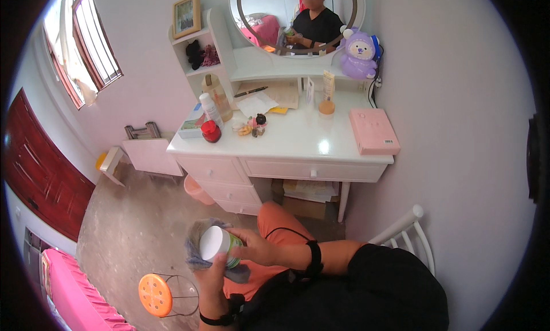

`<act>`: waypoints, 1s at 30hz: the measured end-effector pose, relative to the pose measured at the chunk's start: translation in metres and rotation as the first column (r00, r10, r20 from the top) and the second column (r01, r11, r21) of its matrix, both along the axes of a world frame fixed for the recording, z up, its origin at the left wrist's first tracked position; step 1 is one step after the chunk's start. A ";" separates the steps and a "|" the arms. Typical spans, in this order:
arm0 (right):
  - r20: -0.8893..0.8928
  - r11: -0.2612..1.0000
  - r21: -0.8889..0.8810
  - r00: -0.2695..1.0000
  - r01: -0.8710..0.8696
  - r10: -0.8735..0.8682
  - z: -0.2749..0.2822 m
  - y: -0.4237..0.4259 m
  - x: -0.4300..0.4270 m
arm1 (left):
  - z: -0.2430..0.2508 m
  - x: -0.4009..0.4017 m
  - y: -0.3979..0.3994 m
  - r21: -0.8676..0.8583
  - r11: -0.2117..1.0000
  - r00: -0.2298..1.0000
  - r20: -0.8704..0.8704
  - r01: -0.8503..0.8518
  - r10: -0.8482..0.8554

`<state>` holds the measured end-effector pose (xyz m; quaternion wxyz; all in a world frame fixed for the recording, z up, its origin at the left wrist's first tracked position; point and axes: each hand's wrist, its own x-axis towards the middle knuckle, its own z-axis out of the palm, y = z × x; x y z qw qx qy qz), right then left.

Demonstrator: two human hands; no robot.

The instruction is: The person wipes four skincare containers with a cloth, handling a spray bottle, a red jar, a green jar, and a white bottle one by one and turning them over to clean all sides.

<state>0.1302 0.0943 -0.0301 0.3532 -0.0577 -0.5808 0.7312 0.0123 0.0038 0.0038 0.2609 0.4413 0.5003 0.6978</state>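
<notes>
A round jar (215, 243) with a white lid or end and a green label lies tilted between my two hands, over my lap. My right hand (254, 246) grips its labelled side. On the near side, my left hand (211, 276) has its thumb against the jar and a bunched grey cloth (195, 240) in its grasp. The cloth wraps around the jar's far and left sides, with a loose end hanging below. Most fingers of the left hand are hidden by the cloth and jar.
Ahead stands a white dressing table (292, 142) with bottles, a red jar (211, 131), small figurines and a pink box (374, 131). An orange stool (155, 295) stands at lower left. A white chair back (397, 228) is close on the right, near the wall.
</notes>
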 end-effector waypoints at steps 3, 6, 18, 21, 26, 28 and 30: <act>-0.267 0.728 -0.556 0.916 -0.401 0.300 -0.001 0.001 0.004 | -0.005 -0.010 -0.002 0.019 0.988 0.988 -0.004 0.155 -0.155; 0.019 0.882 -0.335 0.933 -0.332 0.359 -0.017 0.026 0.002 | -0.007 0.008 0.003 -0.041 0.999 0.986 0.166 0.021 -0.014; -0.056 0.665 0.625 0.874 0.408 -0.483 0.016 0.016 0.001 | -0.012 0.019 0.002 -0.199 0.969 0.973 0.144 -0.147 0.178; 0.029 0.832 0.472 0.938 0.291 -0.345 0.013 0.010 0.005 | -0.017 0.011 0.001 -0.130 0.983 0.989 0.055 -0.126 0.134; -0.033 0.893 -0.388 0.972 -0.229 0.235 -0.008 0.007 0.002 | -0.002 0.003 0.004 0.048 0.999 1.000 -0.022 0.005 -0.004; -0.041 0.920 -0.316 0.972 -0.231 0.231 -0.007 0.019 -0.004 | -0.020 0.002 0.006 -0.012 0.999 0.988 0.147 -0.043 0.045; 0.076 0.998 -0.053 0.997 0.027 -0.023 0.001 0.029 0.002 | -0.020 0.007 0.008 -0.256 0.966 0.975 0.212 -0.015 0.072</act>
